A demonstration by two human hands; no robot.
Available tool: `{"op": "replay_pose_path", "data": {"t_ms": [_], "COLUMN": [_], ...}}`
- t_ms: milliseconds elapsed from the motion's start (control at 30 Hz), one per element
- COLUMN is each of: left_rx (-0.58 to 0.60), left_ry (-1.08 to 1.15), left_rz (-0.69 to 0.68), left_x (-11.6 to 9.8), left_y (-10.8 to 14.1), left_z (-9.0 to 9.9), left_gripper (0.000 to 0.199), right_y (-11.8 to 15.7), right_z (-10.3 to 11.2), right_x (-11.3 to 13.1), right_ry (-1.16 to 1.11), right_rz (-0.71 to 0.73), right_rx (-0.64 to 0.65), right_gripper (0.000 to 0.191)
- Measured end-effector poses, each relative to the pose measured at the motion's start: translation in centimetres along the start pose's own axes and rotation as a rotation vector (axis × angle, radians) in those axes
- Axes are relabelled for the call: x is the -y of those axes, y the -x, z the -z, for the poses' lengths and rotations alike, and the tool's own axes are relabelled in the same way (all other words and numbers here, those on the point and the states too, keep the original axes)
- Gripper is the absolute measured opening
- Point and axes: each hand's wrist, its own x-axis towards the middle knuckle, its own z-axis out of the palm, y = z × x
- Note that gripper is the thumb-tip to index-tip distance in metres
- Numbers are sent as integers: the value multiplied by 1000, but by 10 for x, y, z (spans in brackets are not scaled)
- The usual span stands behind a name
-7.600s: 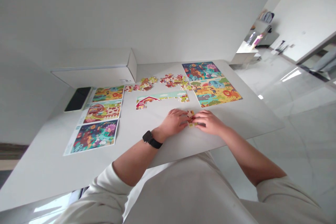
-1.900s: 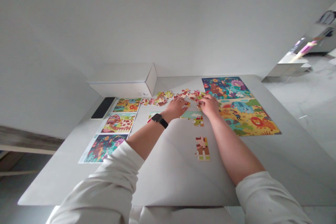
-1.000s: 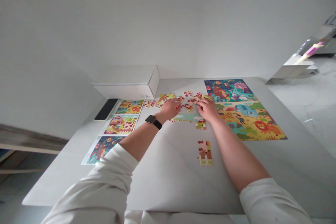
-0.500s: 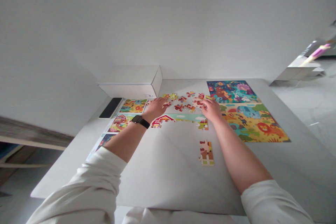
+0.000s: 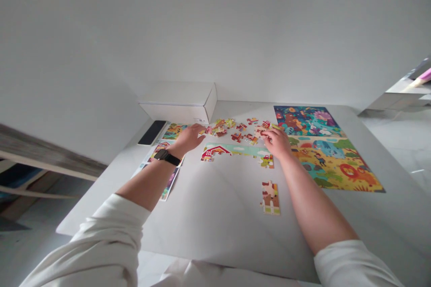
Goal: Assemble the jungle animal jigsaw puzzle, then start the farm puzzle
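Observation:
My left hand (image 5: 191, 138), with a black watch on the wrist, hovers over the upper end of the picture sheets (image 5: 175, 131). Its thumb and fingers are apart, just left of a heap of loose puzzle pieces (image 5: 218, 128). My right hand (image 5: 278, 142) reaches to the right end of the scattered pieces; its slightly bent fingers touch or nearly touch the pieces (image 5: 259, 131) there. Between and below the hands lies a joined puzzle strip (image 5: 242, 149) with a red barn and sky. Nearer to me is a small joined block of brown pieces (image 5: 270, 199).
Two assembled puzzle pictures (image 5: 332, 161) lie at the right of the white table (image 5: 215, 224). A white box (image 5: 178, 103) stands at the back left, against the wall, with a black phone (image 5: 151, 132) in front of it.
My left hand has drawn back leftward from the loose pieces onto the picture sheets. My right hand stays by the right-hand pieces. The whole view has shifted slightly.

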Motion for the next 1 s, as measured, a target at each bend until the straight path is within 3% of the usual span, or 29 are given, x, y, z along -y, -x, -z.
{"op": "replay_pose_path", "data": {"t_ms": [367, 567, 667, 800, 1000], "left_rx": [11, 21, 5, -55, -24], "left_ry": [-53, -32, -8, 3, -22], "left_rz": [15, -59, -102, 28, 125], "left_x": [-31, -38, -41, -34, -26], "left_y": [-28, -28, -28, -29, -26], "left_z": [-34, -38, -37, -36, -32], "left_gripper": [43, 42, 51, 58, 36], "right_y": [2, 2, 2, 2, 2], "right_z": [-11, -14, -14, -15, -16], "right_x": [-12, -16, -16, -17, -19], "right_ry": [-21, -16, -12, -10, -19], "right_rz": [36, 38, 37, 22, 27], "right_rx": [-112, -123, -114, -122, -118], "right_gripper": [24, 24, 24, 24, 26]}}
